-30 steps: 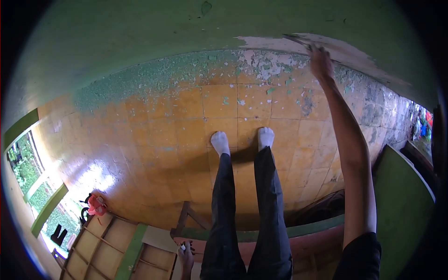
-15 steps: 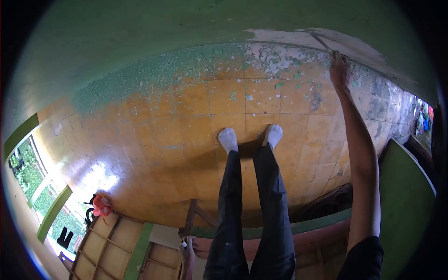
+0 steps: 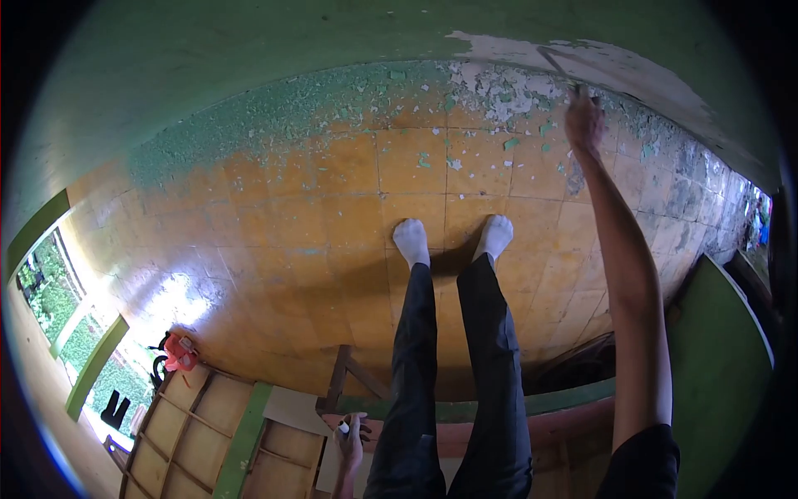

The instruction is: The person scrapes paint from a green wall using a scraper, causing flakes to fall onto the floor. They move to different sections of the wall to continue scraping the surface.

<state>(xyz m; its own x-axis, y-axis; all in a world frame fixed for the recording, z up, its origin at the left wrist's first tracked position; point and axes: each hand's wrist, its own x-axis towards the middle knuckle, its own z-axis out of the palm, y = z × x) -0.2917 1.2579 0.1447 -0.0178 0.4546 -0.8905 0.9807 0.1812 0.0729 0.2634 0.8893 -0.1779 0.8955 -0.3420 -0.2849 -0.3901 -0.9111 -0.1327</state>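
My right hand (image 3: pixel 584 123) is closed around the handle of a scraper (image 3: pixel 552 63), whose blade end meets the green wall (image 3: pixel 332 41) at a bare whitish patch (image 3: pixel 632 71). Low down, beside my left leg, my left hand (image 3: pixel 352 437) has its fingers curled around a small white and dark object (image 3: pixel 343 427) that I cannot make out. Green and white paint flakes (image 3: pixel 499 100) lie on the orange tiled floor (image 3: pixel 349 212) along the foot of the wall.
My feet in pale socks stand on the tiles. A wooden frame panel (image 3: pixel 179 416) and a red object (image 3: pixel 179 353) are at lower left, near a bright opening (image 3: pixel 125 366). A green board (image 3: pixel 719 358) stands at the right, and a pinkish bench (image 3: pixel 573 420) is behind my legs.
My right hand and the scraper have shifted left along the wall. My left hand has moved slightly right and up. The view has shifted a little.
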